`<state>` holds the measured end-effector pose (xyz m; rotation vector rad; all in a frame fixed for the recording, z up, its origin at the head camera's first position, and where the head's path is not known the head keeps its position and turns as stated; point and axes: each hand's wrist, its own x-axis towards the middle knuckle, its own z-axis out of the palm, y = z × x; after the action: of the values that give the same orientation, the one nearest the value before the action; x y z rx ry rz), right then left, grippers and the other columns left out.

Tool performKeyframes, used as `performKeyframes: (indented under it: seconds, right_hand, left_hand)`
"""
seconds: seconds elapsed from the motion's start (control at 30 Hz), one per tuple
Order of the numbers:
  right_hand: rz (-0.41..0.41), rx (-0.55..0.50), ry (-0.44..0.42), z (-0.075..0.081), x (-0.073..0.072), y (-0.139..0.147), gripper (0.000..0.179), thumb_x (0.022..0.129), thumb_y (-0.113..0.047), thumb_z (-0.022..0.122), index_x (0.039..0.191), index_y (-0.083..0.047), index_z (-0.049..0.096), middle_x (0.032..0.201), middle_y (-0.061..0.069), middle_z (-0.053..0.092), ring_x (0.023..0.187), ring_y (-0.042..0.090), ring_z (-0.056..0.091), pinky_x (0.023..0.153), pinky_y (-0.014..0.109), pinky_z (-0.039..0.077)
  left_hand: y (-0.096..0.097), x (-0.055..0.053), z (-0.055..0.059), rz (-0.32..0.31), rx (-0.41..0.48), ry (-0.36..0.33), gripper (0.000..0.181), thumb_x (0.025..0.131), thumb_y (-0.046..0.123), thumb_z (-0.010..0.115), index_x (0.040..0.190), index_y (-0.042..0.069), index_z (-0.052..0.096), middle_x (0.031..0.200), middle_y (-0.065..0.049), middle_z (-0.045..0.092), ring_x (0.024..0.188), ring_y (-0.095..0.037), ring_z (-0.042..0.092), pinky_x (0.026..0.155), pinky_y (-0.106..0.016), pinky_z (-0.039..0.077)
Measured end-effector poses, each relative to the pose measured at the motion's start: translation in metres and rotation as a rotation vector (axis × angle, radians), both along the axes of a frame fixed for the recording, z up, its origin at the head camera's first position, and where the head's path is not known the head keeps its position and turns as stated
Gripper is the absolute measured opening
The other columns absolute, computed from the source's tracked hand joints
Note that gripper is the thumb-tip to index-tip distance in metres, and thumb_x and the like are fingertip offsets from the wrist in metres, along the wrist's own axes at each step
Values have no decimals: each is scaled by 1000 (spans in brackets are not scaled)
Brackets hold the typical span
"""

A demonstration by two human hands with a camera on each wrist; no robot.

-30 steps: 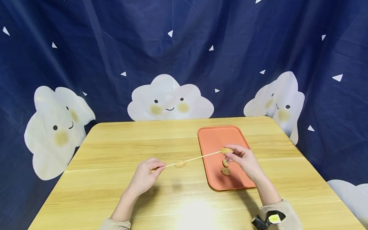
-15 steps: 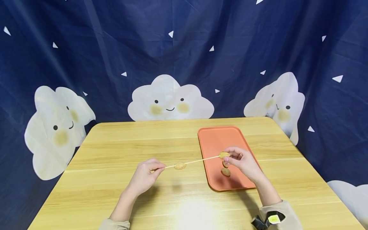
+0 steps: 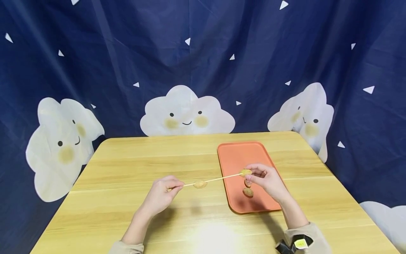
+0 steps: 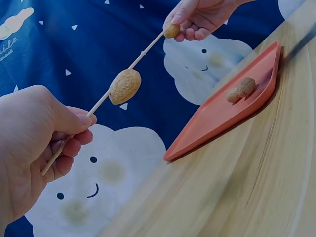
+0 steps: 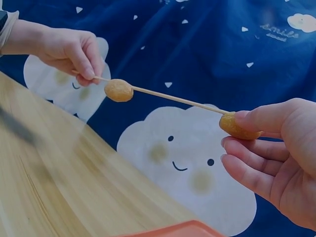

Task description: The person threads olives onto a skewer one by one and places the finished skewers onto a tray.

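My left hand (image 3: 161, 195) pinches a thin wooden skewer (image 4: 146, 50) near one end between thumb and fingers. A wrinkled golden-brown oval food piece (image 4: 125, 86) is threaded on the skewer, a short way from that hand. At the skewer's other end, my right hand (image 3: 268, 181) pinches a second such oval piece (image 5: 238, 126) between thumb and forefinger. The skewer tip meets that piece; how deep it goes is hidden. Both hands are above the table. Beneath the right hand, two more brown oval pieces (image 4: 241, 90) lie on an orange tray (image 3: 234, 155).
The tray lies on the right half of a light wooden table (image 3: 142, 155). Behind the table hangs a dark blue curtain (image 3: 247, 28) with white clouds and triangles. A black strap (image 3: 295, 243) circles the right sleeve.
My right hand has lowered a little and moved slightly left with its oval piece, so the skewer slants less. The left hand stays almost still. The head view has shifted slightly.
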<state>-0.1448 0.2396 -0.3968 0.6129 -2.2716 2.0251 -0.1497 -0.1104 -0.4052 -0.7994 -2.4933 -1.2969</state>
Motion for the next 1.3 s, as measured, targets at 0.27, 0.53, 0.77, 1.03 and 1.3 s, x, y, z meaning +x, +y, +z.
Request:
performKeyframes:
  seconds: [0.27,0.53,0.77,1.03,1.3]
  right_hand:
    - [17,-36,14,1,0,-4,23,86,3,61,107,9,56,79,1,64,66,18,60,63,27,52]
    - [20,-50,31,1,1,-5,23,85,4,61,107,10,56,79,0,64,66,12,59,61,25,51]
    - [-5,-35,30,1,2,-7,26,85,3,63,107,13,55,80,-1,66,66,16,60,60,25,51]
    - [-44,-19,28,2,2,-10,25,83,2,65,106,10,58,79,1,67,67,17,62,60,27,53]
    - [-26,-24,43,0,2,-13,26,83,3,65,106,10,59,80,0,68,67,15,64,58,28,53]
  left_hand:
    - [1,0,2,4,-12,-3,10,81,2,68,88,8,74,85,0,66,76,-6,57,66,-24,49]
    - [1,1,2,-5,-11,-4,10,81,2,67,88,6,74,85,1,66,76,-6,57,66,-24,49]
    - [3,0,3,-2,-7,24,12,80,-1,68,87,6,74,84,5,66,77,-7,58,67,-25,50]
    - [4,0,4,-15,-11,48,11,81,1,68,87,8,74,84,1,66,76,-8,60,68,-25,50]
    - [7,1,5,-40,4,67,10,80,-1,68,87,5,74,83,1,66,74,-9,59,65,-24,50]
